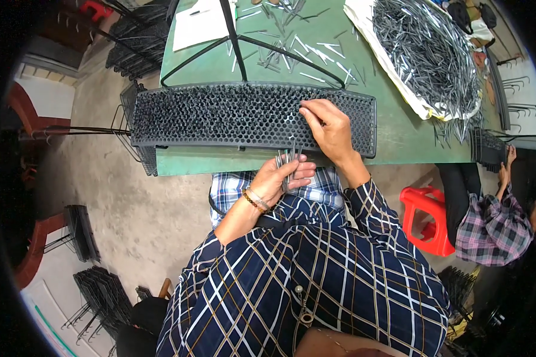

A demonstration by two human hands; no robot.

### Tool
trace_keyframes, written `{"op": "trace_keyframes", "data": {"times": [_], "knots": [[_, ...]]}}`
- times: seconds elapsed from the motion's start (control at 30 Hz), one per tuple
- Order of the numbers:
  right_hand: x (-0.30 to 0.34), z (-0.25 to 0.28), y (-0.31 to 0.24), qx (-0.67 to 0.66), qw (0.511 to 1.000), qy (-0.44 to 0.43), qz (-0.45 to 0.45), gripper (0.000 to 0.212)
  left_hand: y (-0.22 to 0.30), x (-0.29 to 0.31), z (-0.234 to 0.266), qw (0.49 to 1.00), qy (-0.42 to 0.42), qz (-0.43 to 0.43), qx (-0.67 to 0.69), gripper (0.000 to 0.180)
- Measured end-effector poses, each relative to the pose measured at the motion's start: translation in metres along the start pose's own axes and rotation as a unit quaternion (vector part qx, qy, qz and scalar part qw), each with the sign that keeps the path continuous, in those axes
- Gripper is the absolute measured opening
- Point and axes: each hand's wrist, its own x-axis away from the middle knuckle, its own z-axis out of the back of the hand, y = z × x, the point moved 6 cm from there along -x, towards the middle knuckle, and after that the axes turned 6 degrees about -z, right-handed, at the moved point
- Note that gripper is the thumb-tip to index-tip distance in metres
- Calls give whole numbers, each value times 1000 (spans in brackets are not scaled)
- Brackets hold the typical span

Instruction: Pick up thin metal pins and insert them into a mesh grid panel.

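Note:
A long black rack (358, 122) with a grid of round holes lies along the near edge of the green table. Small dark pieces fill the holes over its left and middle, while holes at the right end look bare. My left hand (269, 181), palm up just below the rack's front edge, holds a loose bundle of thin metal rods (284, 159) under the thumb. Above the rack, right of the middle, my right hand (333, 128) has thumb and forefinger pinched together. Whatever is between those fingertips is too small to make out.
A white sack (421, 107) heaped with metal rods stands at the table's right. More rods (318, 56) lie scattered behind the rack, near white paper (203, 27). Black bars rise over the rack. A red stool (426, 220) and another person (494, 232) are at the right.

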Motion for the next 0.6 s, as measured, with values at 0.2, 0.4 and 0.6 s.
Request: {"op": "trace_keyframes", "data": {"times": [0.2,0.4,0.6], "knots": [[1,2,-12,83,996,3,21,18,3,1,0,1000,0,5,-4,27],[17,-9,-6,-91,949,-224,-200,16,8,3,-3,998,-27,-47,-21,27],[27,-14,3,-299,877,-234,-296,13,6,2,0,995,-39,-59,-70,28]]}}
